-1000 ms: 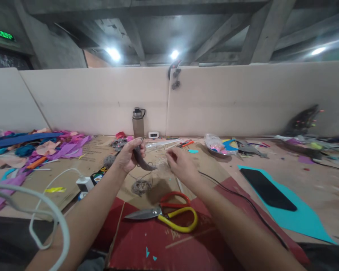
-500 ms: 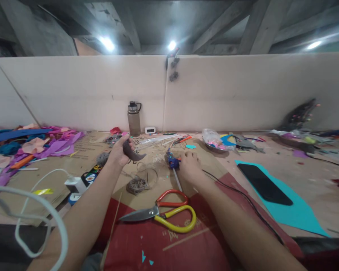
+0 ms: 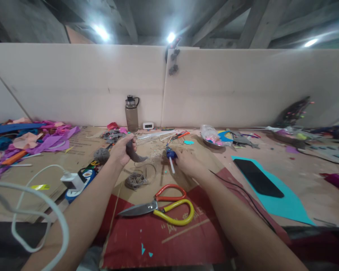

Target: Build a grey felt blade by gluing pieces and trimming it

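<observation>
My left hand (image 3: pixel 123 151) is closed around a grey curved felt piece (image 3: pixel 137 156), whose pointed tip sticks out to the right. My right hand (image 3: pixel 187 162) grips a blue glue gun (image 3: pixel 171 153), its nozzle facing away from me. A white glue stick (image 3: pixel 172 165) juts from the gun's back end towards me. Some of the right fingers are hidden behind the hand. Between and below the hands lies a loose coil of grey cord (image 3: pixel 135 180). Nearer to me, large scissors (image 3: pixel 155 207) with one red and one yellow handle lie spread on the cardboard (image 3: pixel 164 248).
A water bottle (image 3: pixel 132 114) and a small white clock (image 3: pixel 148 125) stand by the partition. At right, a black phone (image 3: pixel 258 177) lies on a turquoise sheet (image 3: pixel 296 210). Colourful felt scraps (image 3: pixel 45 139) pile up at left, near a power strip (image 3: pixel 80 184) and white cable (image 3: pixel 60 218).
My right hand has turned the glue gun, so the glue stick now looks shorter and points more towards me. The left hand still holds the felt piece. The camera view has shifted slightly.
</observation>
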Demonstrator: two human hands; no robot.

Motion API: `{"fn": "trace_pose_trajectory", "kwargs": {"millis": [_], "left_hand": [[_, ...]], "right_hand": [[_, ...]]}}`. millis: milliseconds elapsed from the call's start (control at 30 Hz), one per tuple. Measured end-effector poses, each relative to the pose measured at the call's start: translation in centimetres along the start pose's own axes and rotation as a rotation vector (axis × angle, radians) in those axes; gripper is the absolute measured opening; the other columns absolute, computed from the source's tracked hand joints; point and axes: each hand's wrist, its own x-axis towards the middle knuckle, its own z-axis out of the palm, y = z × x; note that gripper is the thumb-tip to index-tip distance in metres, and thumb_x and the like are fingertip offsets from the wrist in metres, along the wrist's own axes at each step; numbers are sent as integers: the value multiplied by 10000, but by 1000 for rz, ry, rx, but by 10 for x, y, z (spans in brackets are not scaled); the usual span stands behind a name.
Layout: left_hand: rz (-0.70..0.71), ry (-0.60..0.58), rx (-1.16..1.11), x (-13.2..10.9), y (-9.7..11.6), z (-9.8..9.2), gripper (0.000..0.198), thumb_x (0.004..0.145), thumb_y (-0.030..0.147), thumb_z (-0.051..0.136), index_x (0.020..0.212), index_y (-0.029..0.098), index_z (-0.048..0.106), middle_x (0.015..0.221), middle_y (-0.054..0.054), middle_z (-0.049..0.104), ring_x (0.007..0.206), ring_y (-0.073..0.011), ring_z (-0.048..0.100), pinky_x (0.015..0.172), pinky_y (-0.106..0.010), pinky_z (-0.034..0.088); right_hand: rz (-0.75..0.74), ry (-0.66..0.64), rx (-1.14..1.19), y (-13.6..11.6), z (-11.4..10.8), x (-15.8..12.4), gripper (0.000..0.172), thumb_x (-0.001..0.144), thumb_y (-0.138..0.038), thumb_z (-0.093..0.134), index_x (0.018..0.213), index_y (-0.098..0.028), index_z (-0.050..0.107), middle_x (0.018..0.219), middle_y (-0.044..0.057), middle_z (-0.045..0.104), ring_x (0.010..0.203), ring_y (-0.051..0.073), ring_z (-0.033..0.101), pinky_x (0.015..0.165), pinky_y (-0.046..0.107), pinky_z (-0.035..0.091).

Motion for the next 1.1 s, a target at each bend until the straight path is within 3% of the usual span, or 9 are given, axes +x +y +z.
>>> {"fn": "trace_pose_trajectory", "kwargs": {"millis": [67,200,300,367,467,533,667,833,1100], "left_hand": [[-1,-20,2,-1,-1,1,229,629,232,728,743,133,556,615,36,555,455,-53,483,418,-177,417],[-33,-24,14,-5,-3,5,221,633,231,722,734,129,554,609,33,555,451,-54,482,413,-174,409],[-53,-30,4,-6,-3,6,214,630,217,723,730,135,552,597,34,556,440,-56,476,410,-175,407],[-57,-35,-18,-6,-3,6,215,629,212,725,729,139,550,594,34,556,443,-57,476,408,-173,405],[-61,-56,-56,-8,-3,6,214,636,209,725,733,140,548,601,34,557,460,-56,485,415,-166,405],[-74,-66,-64,-10,-3,6,213,640,212,724,741,140,550,605,32,559,462,-56,484,413,-165,399],[-87,-84,-87,-14,-1,7,206,632,197,711,752,132,557,627,22,568,484,-61,494,428,-170,404],[-102,-103,-106,-18,2,11,188,620,177,691,743,133,555,631,19,567,489,-62,487,438,-175,393],[-87,-180,-76,-27,2,18,180,612,157,674,720,142,531,622,11,562,495,-69,480,443,-172,365]], "right_hand": [[26,52,193,3,-4,0,364,877,-254,399,1189,-131,541,1052,147,629,900,228,582,780,318,402],[86,146,824,7,-1,8,284,819,-337,489,1041,-186,581,828,41,641,693,160,557,635,262,414],[35,186,1255,-1,1,14,278,770,-403,565,957,-197,584,711,-6,581,584,124,500,563,245,405],[-58,233,1430,-14,-3,14,279,762,-407,597,938,-191,592,768,4,589,618,116,511,573,239,410],[-251,253,1552,-35,-18,8,262,794,-394,597,965,-196,610,896,26,612,679,108,526,608,238,415],[-300,213,1580,-46,-25,3,252,808,-399,588,957,-198,617,830,17,611,628,101,502,586,242,402],[-283,164,1591,-54,-21,-3,263,820,-410,577,940,-183,634,718,4,585,591,102,482,570,248,388],[-313,114,1726,-52,-7,-4,238,829,-384,578,957,-187,615,908,32,631,593,87,487,545,239,386],[-272,69,1821,-49,-9,-7,267,809,-392,603,966,-177,596,904,44,652,522,69,465,496,234,357]]}}
